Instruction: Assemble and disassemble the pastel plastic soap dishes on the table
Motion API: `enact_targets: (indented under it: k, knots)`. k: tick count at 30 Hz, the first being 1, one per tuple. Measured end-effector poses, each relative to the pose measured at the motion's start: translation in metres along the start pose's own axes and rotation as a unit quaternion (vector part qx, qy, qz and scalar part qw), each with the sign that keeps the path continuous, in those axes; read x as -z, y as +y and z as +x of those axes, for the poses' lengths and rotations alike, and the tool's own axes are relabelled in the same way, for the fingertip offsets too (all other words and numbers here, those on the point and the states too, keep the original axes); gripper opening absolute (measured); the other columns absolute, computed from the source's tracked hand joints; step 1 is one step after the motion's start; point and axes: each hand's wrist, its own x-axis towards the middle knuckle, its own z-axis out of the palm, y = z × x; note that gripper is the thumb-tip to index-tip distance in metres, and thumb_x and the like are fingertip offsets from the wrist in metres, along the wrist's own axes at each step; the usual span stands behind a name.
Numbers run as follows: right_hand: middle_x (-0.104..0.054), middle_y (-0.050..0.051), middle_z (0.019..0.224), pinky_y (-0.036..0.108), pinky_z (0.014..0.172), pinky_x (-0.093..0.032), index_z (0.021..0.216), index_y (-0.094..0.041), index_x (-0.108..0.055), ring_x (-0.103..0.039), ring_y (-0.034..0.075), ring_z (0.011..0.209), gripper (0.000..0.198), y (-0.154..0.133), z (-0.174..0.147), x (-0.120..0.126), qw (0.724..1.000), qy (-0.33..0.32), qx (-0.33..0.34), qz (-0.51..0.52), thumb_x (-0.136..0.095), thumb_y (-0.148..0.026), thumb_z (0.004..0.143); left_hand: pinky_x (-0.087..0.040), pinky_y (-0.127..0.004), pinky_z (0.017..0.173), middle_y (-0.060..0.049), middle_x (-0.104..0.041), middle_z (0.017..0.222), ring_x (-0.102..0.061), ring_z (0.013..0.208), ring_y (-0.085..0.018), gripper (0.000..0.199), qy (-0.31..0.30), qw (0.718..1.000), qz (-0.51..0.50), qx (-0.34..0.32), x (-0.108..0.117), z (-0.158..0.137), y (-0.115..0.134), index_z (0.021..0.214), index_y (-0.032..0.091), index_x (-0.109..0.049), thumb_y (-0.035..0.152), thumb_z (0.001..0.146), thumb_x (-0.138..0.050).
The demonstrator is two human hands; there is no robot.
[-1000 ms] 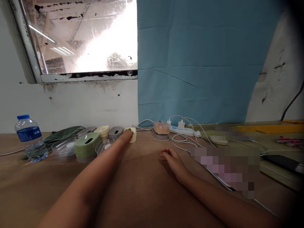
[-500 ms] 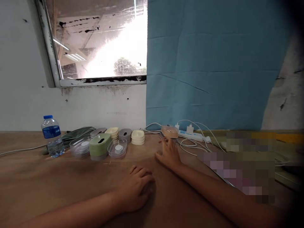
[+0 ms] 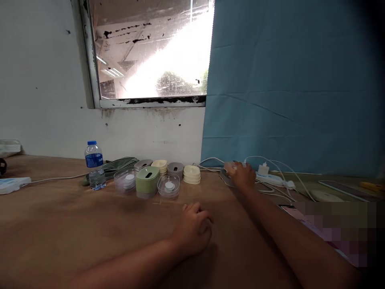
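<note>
My right hand (image 3: 242,175) reaches far forward and closes over the pink dispenser (image 3: 230,167) by the power strip (image 3: 272,179); it isn't lifted yet. My left hand (image 3: 194,229) rests loosely curled, empty, nearer me, right of the stacked lids (image 3: 191,174).

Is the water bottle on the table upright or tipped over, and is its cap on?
Upright, cap on. The water bottle stands on the table with its blue cap at the top, beside the clear containers.
</note>
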Motion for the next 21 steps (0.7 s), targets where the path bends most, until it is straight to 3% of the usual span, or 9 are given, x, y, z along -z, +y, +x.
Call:
enact_targets:
  k: [4, 7, 9, 14, 17, 21]
  knots:
    - [-0.036, 0.018, 0.129, 0.043, 0.096, -0.027, 0.117, -0.015, -0.048, -0.034, 0.034, 0.12, 0.052, -0.007, -0.01, 0.024, 0.996, -0.025, 0.088, 0.021, -0.064, -0.032, 0.069, -0.036, -0.034, 0.079, -0.003, -0.051, 0.088, -0.048, 0.088, -0.018, 0.025, 0.052, 0.998, -0.016, 0.01, 0.007, 0.001, -0.006, 0.091, 0.021, -0.057, 0.012, 0.069, -0.05]
    - [-0.042, 0.009, 0.126, 0.032, 0.1, -0.029, 0.116, -0.02, -0.048, -0.038, 0.024, 0.12, 0.056, -0.01, -0.048, 0.046, 0.978, -0.083, 0.186, 0.046, -0.067, -0.033, 0.066, -0.037, -0.035, 0.08, -0.003, -0.049, 0.088, -0.047, 0.087, -0.018, 0.027, 0.092, 0.995, -0.029, 0.021, 0.012, 0.001, -0.012, 0.094, 0.02, -0.053, 0.011, 0.069, -0.048]
    - [-0.037, 0.01, 0.13, 0.036, 0.103, -0.027, 0.116, -0.02, -0.048, -0.033, 0.025, 0.123, 0.052, -0.013, -0.083, 0.059, 0.949, -0.139, 0.261, 0.106, -0.064, -0.035, 0.069, -0.038, -0.036, 0.081, -0.004, -0.048, 0.09, -0.047, 0.087, -0.019, 0.027, 0.105, 0.993, -0.035, 0.036, 0.012, 0.002, -0.016, 0.095, 0.018, -0.049, 0.012, 0.069, -0.049]
    - [-0.032, 0.009, 0.134, 0.04, 0.103, -0.029, 0.119, -0.023, -0.046, -0.031, 0.026, 0.125, 0.055, -0.029, -0.143, 0.078, 0.905, -0.273, 0.262, 0.193, -0.063, -0.045, 0.071, -0.036, -0.04, 0.089, -0.007, -0.044, 0.101, -0.044, 0.098, -0.02, 0.031, 0.1, 0.989, -0.06, 0.091, 0.004, 0.004, -0.025, 0.099, 0.017, -0.041, 0.017, 0.07, -0.051]
    - [-0.03, 0.009, 0.135, 0.039, 0.102, -0.03, 0.115, -0.023, -0.047, -0.03, 0.026, 0.126, 0.048, -0.032, -0.146, 0.081, 0.883, -0.314, 0.261, 0.231, -0.061, -0.044, 0.073, -0.033, -0.043, 0.095, -0.009, -0.039, 0.108, -0.04, 0.107, -0.022, 0.043, 0.08, 0.987, -0.068, 0.123, 0.0, 0.004, -0.028, 0.105, 0.017, -0.034, 0.017, 0.067, -0.054]
    - [-0.031, 0.01, 0.135, 0.042, 0.102, -0.03, 0.112, -0.023, -0.047, -0.028, 0.026, 0.127, 0.042, -0.025, -0.139, 0.085, 0.881, -0.313, 0.251, 0.25, -0.058, -0.041, 0.076, -0.033, -0.042, 0.097, -0.013, -0.034, 0.117, -0.038, 0.114, -0.024, 0.058, 0.041, 0.985, -0.118, 0.115, -0.002, 0.003, -0.031, 0.111, 0.018, -0.023, 0.018, 0.065, -0.058]
